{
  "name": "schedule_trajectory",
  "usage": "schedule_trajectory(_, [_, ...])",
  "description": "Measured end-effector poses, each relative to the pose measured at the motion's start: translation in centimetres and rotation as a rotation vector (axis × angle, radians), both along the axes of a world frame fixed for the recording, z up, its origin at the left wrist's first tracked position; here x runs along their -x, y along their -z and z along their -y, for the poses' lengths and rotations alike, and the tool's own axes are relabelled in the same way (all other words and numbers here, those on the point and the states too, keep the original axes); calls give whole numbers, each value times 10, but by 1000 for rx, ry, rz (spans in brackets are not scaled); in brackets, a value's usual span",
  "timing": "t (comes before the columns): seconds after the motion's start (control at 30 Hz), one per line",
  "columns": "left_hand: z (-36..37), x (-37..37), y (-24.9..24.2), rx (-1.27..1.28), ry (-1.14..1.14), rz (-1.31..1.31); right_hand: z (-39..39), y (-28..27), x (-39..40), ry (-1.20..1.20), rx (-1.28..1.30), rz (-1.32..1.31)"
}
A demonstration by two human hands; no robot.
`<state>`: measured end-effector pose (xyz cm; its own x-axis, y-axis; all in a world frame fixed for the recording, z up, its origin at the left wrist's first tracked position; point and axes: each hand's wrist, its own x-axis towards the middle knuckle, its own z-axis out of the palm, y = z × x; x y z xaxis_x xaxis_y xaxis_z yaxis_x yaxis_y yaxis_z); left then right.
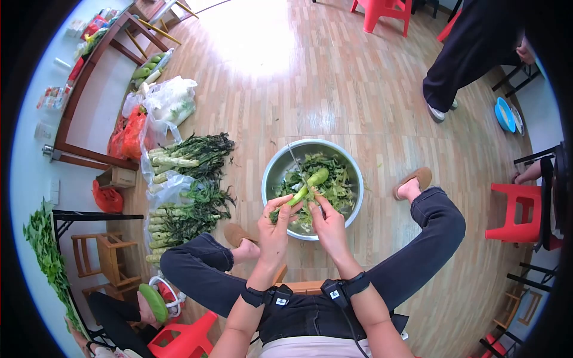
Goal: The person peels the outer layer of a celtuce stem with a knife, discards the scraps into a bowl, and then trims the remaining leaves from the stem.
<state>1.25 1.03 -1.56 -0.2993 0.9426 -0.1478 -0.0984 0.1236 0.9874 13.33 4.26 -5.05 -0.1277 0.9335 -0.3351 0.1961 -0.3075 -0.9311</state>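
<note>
1. The green stem (308,185) (looks like celtuce, partly peeled) sits right over the steel bowl (271,173), tilted, its pale peeled end pointing away from the person.
2. The left hand (274,230) is wrapped tight around the near end of the stem, fingers closed on it.
3. The right hand (327,224) is clamped on a knife (296,164), thin blade running up along the stem and poking past it over the bowl. Both hands are close together, almost touching.
4. The bowl is on the wooden floor (334,83) between the person's feet and it's full of green peelings (337,185).
5. To the person's left, two piles of unpeeled stems with dark leaves (191,158) lie on the floor on plastic bags, with more bags of veg beyond, near a wooden bench (95,65).
6. Further out: red plastic stools (516,218) at the right, and another person's legs (465,59) standing at the top.
</note>
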Motion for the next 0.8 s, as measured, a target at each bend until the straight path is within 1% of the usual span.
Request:
schedule_trajectory(0.13, [1, 12, 5, -28, 56, -32, -6, 13, 1, 16, -16, 27])
schedule_trajectory(0.2, [0, 19, 7, -47, 196, -377, -10, 15, 0, -3, -17, 55])
schedule_trajectory(0.23, [-2, 19, 5, -51, 195, -379, -11, 15, 0, -23, -19, 80])
schedule_trajectory(0.3, [-7, 18, -3, -275, 151, -606, -11, 31, 0, -26, -44, 112])
schedule_trajectory(0.33, [-7, 13, -7, -279, 152, -607, -11, 42, -1, -27, -64, 147])
schedule_trajectory(0.37, [-5, 6, -10, -207, 138, -551, -9, 54, -2, -24, -66, 147])
schedule_trajectory(0.4, [-2, 2, -11, -131, 122, -494, -5, 67, -2, 6, -52, 113])
schedule_trajectory(0.43, [5, 0, -5, -131, 122, -494, -3, 70, -2, 35, -37, 78])
schedule_trajectory(0.47, [13, 0, 7, -176, 143, -630, -1, 72, -3, 36, -38, 77])
schedule_trajectory(0.5, [17, -2, 9, -219, 166, -766, 0, 67, -2, 36, 65, 11])
schedule_trajectory(0.53, [21, -6, 12, -227, 112, -773, 4, 62, -2, 36, 170, -56])
schedule_trajectory(0.57, [23, -7, 16, -221, 115, -772, 7, 60, -2, 37, 176, -56])
schedule_trajectory(0.63, [21, -10, 4, -216, 6, -748, 13, 52, -2, 22, 180, -120])
schedule_trajectory(0.67, [21, -8, 4, -216, 1, -752, 15, 44, -7, -51, 135, -76])
schedule_trajectory(0.73, [21, -3, 7, -205, -55, -703, 23, 32, -15, -102, 91, -111])
schedule_trajectory(0.77, [21, 0, 11, -206, -50, -703, 25, 26, -18, -147, 51, -140])
schedule_trajectory(0.8, [22, 2, 16, -179, -49, -658, 25, 13, -21, -140, 51, -136])
